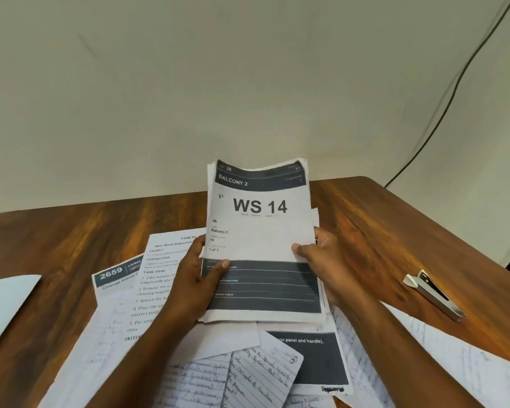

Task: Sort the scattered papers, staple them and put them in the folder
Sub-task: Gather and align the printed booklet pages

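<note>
Centrally, both hands grip a stack of papers (261, 240) — left hand (195, 278) with its thumb curled over the lower left edge. Right hand (324, 260) pinches the right edge, thumb in front; a stapler (433, 293) lies well apart at right.

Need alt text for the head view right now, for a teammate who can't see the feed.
Both hands, left hand and right hand, hold a stack of papers topped "WS 14" upright over loose sheets scattered on a wooden table. A metal stapler lies to the right, apart from the papers.
</note>
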Motion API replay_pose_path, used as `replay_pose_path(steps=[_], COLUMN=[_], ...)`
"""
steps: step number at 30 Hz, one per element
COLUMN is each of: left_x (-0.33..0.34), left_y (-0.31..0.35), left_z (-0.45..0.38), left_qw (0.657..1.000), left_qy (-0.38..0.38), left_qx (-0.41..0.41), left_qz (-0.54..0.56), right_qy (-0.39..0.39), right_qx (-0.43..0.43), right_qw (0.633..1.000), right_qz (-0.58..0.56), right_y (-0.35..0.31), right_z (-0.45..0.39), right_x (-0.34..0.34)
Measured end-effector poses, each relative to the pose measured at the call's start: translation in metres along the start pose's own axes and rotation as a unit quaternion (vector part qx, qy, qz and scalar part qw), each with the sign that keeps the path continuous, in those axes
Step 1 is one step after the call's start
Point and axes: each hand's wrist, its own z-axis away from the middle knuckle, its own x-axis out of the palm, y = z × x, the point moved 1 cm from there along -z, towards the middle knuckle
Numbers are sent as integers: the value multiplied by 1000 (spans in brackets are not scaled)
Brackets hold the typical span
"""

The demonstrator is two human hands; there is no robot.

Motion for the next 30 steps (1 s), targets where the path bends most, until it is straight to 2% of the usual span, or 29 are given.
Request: replay_pose_path(steps=[6,9,11,13,20,24,30], left_x=[0,-3,-10,-15,-25,-26,-27], left_y=[5,10,11,14,18,11,6], left_z=[7,9,6,3,0,0,-2], left_qw=[997,988,984,985,967,964,966], left_qy=[-70,-79,-35,28,194,223,214], left_qx=[-13,-39,-52,-31,28,35,32], left_qz=[9,129,168,170,164,141,141], right_qy=[16,-29,-97,-150,-196,-196,-198], right_qx=[17,25,31,32,53,63,50], right_qw=[998,998,994,988,978,978,979], right_qz=[-65,-50,-25,1,41,35,19], right_y=[-7,-6,-4,-1,5,6,3], right_z=[-3,-3,-3,-3,-4,-4,0], right_x=[-11,-13,-14,-15,-11,-10,-11])
